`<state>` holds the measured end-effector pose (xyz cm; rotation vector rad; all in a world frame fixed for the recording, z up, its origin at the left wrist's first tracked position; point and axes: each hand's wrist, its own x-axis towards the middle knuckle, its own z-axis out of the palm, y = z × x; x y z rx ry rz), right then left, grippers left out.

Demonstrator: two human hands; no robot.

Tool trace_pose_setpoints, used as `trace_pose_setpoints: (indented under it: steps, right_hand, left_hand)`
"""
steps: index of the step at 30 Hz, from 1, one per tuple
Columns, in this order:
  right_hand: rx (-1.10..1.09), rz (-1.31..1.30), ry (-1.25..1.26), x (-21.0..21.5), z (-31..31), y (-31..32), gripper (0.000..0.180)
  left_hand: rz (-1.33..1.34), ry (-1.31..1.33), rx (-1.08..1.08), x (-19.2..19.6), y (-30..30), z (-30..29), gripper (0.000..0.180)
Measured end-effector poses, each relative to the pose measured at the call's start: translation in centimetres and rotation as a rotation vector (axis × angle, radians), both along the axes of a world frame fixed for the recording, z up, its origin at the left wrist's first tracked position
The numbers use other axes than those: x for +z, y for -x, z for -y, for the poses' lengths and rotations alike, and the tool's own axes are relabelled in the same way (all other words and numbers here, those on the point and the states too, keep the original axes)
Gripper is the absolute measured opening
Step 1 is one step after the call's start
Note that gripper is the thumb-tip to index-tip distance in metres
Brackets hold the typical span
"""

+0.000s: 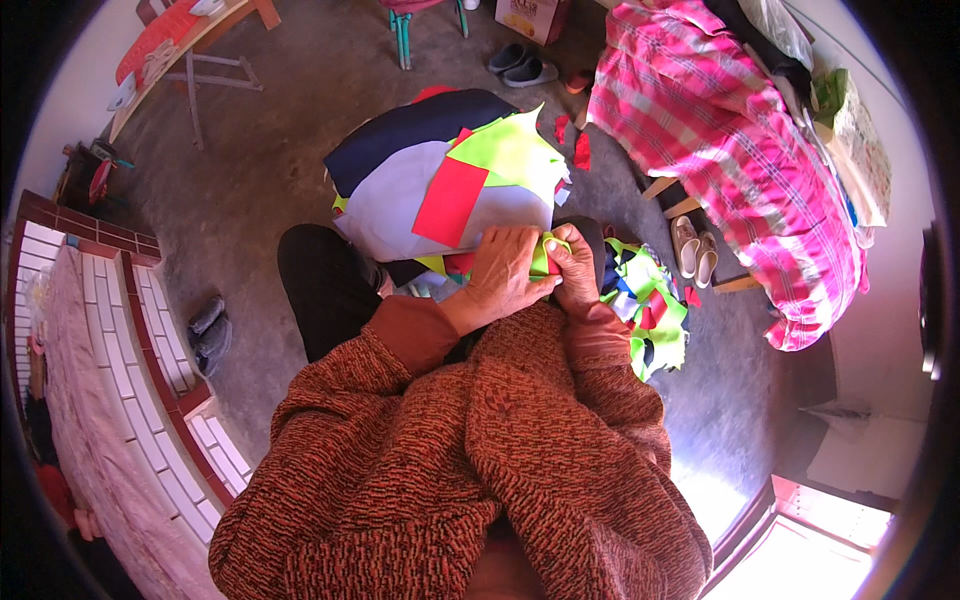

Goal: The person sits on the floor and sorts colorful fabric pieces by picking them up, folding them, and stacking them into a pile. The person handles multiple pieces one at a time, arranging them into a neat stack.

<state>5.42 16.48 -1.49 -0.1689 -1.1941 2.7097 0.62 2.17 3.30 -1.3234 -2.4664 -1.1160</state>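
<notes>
Both my hands meet over my lap on a small piece of yellow-green and red cloth (543, 257). My left hand (500, 268) has its fingers closed on the cloth's left side. Opposite it, my right hand (576, 272) pinches the right edge between thumb and fingers. Just beyond them lies a heap of fabric, with a grey piece (393, 190), a navy piece (425, 130), a red rectangle (450, 203) and a bright yellow-green piece (515, 150). What supports this heap is hidden. Beside my right knee is a pile of mixed fabric scraps (655, 308).
A pink plaid cloth (700, 130) covers a wooden-legged piece of furniture at right, with beige shoes (690, 250) beside it. Dark clogs (522, 67) and red scraps (582, 150) lie on the floor ahead. Dark shoes (210, 335) sit left, near a white-tiled brick ledge (115, 330).
</notes>
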Motion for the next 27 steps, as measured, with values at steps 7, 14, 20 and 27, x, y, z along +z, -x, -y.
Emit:
trace_pose_setpoints:
  steps: [7, 14, 20, 27]
  right_hand:
    - [0.006, 0.042, -0.090, 0.8, 0.4, -0.1, 0.020]
    - [-0.023, -0.011, -0.045, 0.7, 0.1, -0.2, 0.017]
    - [-0.008, -0.014, 0.004, 1.3, -0.1, -0.1, 0.021]
    - [-0.028, 0.037, -0.053, 1.2, 0.1, -0.2, 0.024]
  left_hand:
    - [-0.049, -0.160, 0.067, -1.7, 0.6, -0.2, 0.024]
    - [0.338, -0.131, 0.115, -1.3, 1.7, 0.8, 0.015]
    - [0.722, -0.293, -0.009, -0.6, 4.5, 2.2, 0.017]
    - [0.759, -0.269, 0.060, -1.1, 5.8, 2.9, 0.021]
